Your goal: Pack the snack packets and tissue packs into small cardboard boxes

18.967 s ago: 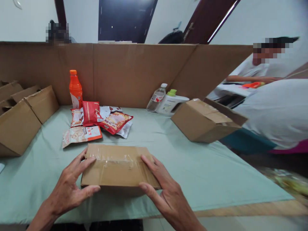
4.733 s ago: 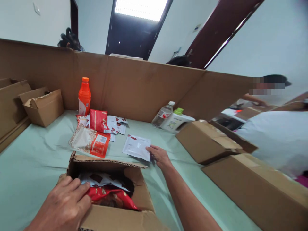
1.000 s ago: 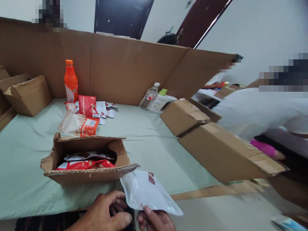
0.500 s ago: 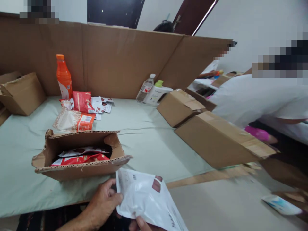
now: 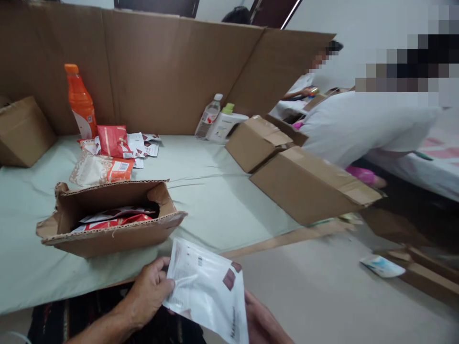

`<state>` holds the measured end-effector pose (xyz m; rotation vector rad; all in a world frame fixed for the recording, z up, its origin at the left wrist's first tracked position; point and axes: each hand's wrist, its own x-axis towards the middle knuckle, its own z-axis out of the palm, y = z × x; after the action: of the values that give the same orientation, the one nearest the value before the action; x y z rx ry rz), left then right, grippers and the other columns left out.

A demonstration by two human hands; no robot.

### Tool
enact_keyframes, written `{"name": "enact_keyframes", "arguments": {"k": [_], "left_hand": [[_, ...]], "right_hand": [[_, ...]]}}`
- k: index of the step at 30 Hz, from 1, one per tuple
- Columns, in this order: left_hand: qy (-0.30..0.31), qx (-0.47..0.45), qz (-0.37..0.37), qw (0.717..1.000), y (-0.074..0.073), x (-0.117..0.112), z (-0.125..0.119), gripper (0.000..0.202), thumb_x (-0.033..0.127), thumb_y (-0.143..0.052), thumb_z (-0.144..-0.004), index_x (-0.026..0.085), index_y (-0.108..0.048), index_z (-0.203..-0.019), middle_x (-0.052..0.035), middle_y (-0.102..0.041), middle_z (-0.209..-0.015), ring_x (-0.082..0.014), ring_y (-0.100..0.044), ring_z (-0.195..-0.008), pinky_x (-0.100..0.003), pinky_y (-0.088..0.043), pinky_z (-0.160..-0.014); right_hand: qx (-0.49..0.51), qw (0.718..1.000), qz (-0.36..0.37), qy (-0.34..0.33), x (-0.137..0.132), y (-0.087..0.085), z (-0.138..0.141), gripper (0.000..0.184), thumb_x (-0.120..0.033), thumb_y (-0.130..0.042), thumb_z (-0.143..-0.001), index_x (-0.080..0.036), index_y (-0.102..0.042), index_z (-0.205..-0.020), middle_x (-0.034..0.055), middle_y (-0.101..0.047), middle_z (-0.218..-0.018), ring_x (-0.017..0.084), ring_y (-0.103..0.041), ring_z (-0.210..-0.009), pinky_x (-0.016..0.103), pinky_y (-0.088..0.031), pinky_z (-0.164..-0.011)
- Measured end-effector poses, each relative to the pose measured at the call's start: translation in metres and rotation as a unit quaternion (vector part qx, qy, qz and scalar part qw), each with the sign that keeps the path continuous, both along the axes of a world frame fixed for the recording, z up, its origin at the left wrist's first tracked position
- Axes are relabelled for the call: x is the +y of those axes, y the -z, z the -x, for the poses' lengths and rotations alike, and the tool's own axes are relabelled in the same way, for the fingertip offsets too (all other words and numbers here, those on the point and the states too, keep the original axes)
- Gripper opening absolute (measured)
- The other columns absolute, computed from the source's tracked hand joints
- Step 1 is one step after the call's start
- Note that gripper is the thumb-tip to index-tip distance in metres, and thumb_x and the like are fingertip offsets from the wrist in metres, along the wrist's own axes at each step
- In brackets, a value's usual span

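I hold a white foil snack pouch (image 5: 210, 289) in front of me, below the table's front edge. My left hand (image 5: 148, 291) pinches its left edge with thumb and fingers. My right hand (image 5: 260, 325) supports the pouch from beneath on the right, with its fingers mostly hidden behind it. Just beyond, an open cardboard box (image 5: 107, 217) sits on the green-covered table (image 5: 215, 191), with red and white snack packs inside.
Loose snack packets (image 5: 107, 153) and an orange bottle (image 5: 79, 101) stand at the back left, and a clear bottle (image 5: 208, 115) and white jug (image 5: 224, 125) at the back. Two closed boxes (image 5: 304, 184) lie on the right. A person in white (image 5: 362, 124) bends nearby.
The pouch has come off the table to in front of me, held in both hands, and has turned more upright over the last second. My view has tilted down and to the right.
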<state>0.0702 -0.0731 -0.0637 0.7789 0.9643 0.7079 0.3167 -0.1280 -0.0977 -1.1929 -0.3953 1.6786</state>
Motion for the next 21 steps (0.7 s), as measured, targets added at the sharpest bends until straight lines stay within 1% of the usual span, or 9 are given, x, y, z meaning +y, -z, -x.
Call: {"name": "enact_keyframes", "arguments": {"k": [3, 6, 9, 12, 15, 16, 18, 20, 21], "left_hand": [[0.010, -0.010, -0.002, 1.000, -0.006, 0.000, 0.000, 0.047, 0.035, -0.075, -0.072, 0.012, -0.064, -0.111, -0.0007, -0.071, -0.073, -0.0147, -0.064, -0.062, -0.022, -0.046, -0.060], [0.007, -0.009, -0.003, 1.000, -0.011, 0.001, 0.002, 0.048, 0.037, -0.075, -0.073, 0.012, -0.063, -0.113, -0.0022, -0.072, -0.077, -0.0163, -0.066, -0.067, -0.024, -0.049, -0.066], [-0.006, 0.002, 0.003, 1.000, -0.015, 0.002, 0.007, 0.064, 0.041, -0.077, -0.073, 0.010, -0.058, -0.125, -0.0019, -0.071, -0.075, -0.0150, -0.063, -0.061, -0.023, -0.047, -0.060], [-0.031, 0.014, 0.006, 0.999, -0.018, 0.002, 0.011, 0.089, 0.041, -0.079, -0.074, 0.011, -0.040, -0.148, 0.0029, -0.068, -0.069, -0.0107, -0.054, -0.052, -0.019, -0.039, -0.052], [-0.047, 0.009, 0.003, 0.999, -0.022, 0.001, 0.012, 0.105, 0.041, -0.080, -0.074, 0.017, -0.024, -0.159, 0.0076, -0.063, -0.062, -0.0077, -0.047, -0.047, -0.016, -0.032, -0.048], [-0.046, 0.004, 0.007, 0.999, -0.023, 0.001, 0.012, 0.105, 0.043, -0.081, -0.073, 0.016, -0.027, -0.159, 0.0075, -0.063, -0.060, -0.0081, -0.048, -0.045, -0.016, -0.033, -0.047], [-0.039, -0.009, 0.022, 0.999, -0.025, 0.002, 0.011, 0.094, 0.049, -0.081, -0.070, 0.012, -0.044, -0.149, 0.0041, -0.065, -0.057, -0.0111, -0.053, -0.043, -0.019, -0.039, -0.045], [-0.040, -0.019, 0.042, 0.998, -0.026, 0.005, 0.011, 0.071, 0.052, -0.078, -0.068, 0.010, -0.064, -0.124, -0.0013, -0.068, -0.058, -0.0139, -0.058, -0.042, -0.022, -0.044, -0.044], [-0.047, -0.023, 0.051, 0.997, -0.027, 0.006, 0.012, 0.060, 0.052, -0.077, -0.067, 0.010, -0.069, -0.110, -0.0028, -0.069, -0.059, -0.0139, -0.059, -0.042, -0.022, -0.045, -0.043]], "right_hand": [[-0.060, 0.998, 0.000, 0.007, 0.015, -0.012, 0.012, 0.056, -0.049, -0.089, -0.066, -0.021, -0.073, -0.112, 0.0128, -0.073, -0.127, 0.035, -0.058, -0.132, 0.046, -0.045, -0.112], [-0.080, 0.997, -0.021, 0.006, 0.028, -0.022, 0.027, 0.052, -0.043, -0.090, -0.067, -0.018, -0.070, -0.109, 0.0123, -0.078, -0.109, 0.035, -0.071, -0.109, 0.047, -0.055, -0.098], [-0.078, 0.997, -0.026, 0.009, 0.038, -0.028, 0.037, 0.051, -0.042, -0.091, -0.067, -0.018, -0.069, -0.106, 0.0101, -0.079, -0.100, 0.032, -0.074, -0.097, 0.044, -0.059, -0.089], [-0.083, 0.996, -0.013, -0.002, 0.044, -0.032, 0.037, 0.054, -0.044, -0.090, -0.068, -0.018, -0.069, -0.110, 0.0110, -0.078, -0.106, 0.032, -0.074, -0.099, 0.042, -0.060, -0.088], [-0.094, 0.995, -0.027, 0.001, 0.043, -0.031, 0.021, 0.067, -0.049, -0.083, -0.075, -0.023, -0.062, -0.134, 0.0128, -0.074, -0.125, 0.033, -0.073, -0.107, 0.043, -0.060, -0.089], [-0.099, 0.994, -0.050, 0.003, 0.041, -0.030, 0.012, 0.070, -0.052, -0.077, -0.079, -0.027, -0.057, -0.142, 0.0130, -0.071, -0.132, 0.034, -0.072, -0.110, 0.043, -0.061, -0.089], [-0.127, 0.985, -0.119, -0.015, 0.035, -0.027, -0.009, 0.068, -0.057, -0.061, -0.089, -0.032, -0.048, -0.151, 0.0136, -0.066, -0.140, 0.034, -0.072, -0.113, 0.043, -0.061, -0.087], [-0.189, 0.962, -0.185, -0.065, 0.028, -0.024, -0.029, 0.063, -0.057, -0.046, -0.096, -0.030, -0.047, -0.153, 0.0152, -0.068, -0.136, 0.033, -0.073, -0.111, 0.042, -0.061, -0.083], [-0.229, 0.946, -0.209, -0.090, 0.025, -0.023, -0.038, 0.061, -0.055, -0.043, -0.098, -0.030, -0.047, -0.153, 0.0156, -0.071, -0.132, 0.033, -0.074, -0.109, 0.042, -0.061, -0.082]]}}
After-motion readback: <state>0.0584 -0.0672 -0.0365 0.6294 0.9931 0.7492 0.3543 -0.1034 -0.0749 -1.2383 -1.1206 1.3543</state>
